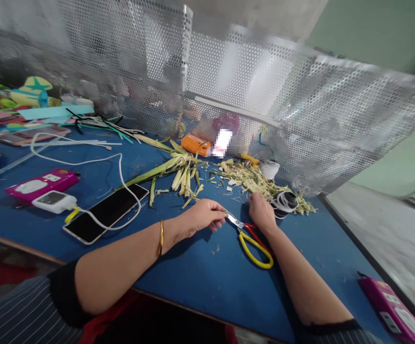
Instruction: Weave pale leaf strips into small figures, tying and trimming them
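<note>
My left hand, with a gold bangle at the wrist, pinches a tiny greenish plant piece between thumb and fingertips. Right at those fingertips is the blade end of the scissors, which lie on the blue table with one yellow and one red handle loop. My right hand is closed with curled fingers just beyond the red loop; what it holds, if anything, is hidden. Beside it stands a spool of white cord. Ahead lie a bunch of pale green corn husks and a heap of plant scraps.
A perforated metal screen closes off the table's far side. To the left are a black-screened phone, a white cable, a magenta box and colourful cut-outs. An orange pack sits by the screen; another magenta box lies at right.
</note>
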The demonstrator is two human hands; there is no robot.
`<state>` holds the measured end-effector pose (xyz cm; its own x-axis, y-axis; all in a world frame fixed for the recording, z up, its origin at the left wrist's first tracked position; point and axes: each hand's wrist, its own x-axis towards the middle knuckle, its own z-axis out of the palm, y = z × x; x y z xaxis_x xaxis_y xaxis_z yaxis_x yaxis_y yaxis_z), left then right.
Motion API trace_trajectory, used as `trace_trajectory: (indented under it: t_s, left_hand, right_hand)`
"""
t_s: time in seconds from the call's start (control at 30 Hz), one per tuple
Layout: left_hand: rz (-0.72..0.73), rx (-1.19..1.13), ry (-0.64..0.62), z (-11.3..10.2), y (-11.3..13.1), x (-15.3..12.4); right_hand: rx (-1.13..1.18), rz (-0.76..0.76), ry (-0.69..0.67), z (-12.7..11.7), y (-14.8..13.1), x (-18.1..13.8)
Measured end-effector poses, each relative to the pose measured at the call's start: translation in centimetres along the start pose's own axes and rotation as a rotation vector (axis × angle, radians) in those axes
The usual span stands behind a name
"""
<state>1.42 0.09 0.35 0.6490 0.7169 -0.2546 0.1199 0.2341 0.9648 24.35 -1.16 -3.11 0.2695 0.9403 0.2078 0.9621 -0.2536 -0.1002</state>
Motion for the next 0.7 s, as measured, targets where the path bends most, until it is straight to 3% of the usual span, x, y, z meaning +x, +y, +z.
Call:
trace_trajectory:
  t_s: [0.17, 0.47, 0.7]
  left_hand:
    - [-0.015, 0.010, -0.008, 0.1, -0.2, 0.0]
    - [-0.023, 0.023, -0.019, 0.1, -0.2, 0.2]
    - [-0.019, 0.018, 0.030, -0.1, -0.8, 0.7]
  right_hand:
    - [0.118, 0.035, -0.009, 0.1, 1.1, 0.1]
    - [0.160, 0.028, 0.019, 1.0, 0.8, 0.6]
    - [0.288, 0.079, 0.067, 0.8, 1.5, 0.3]
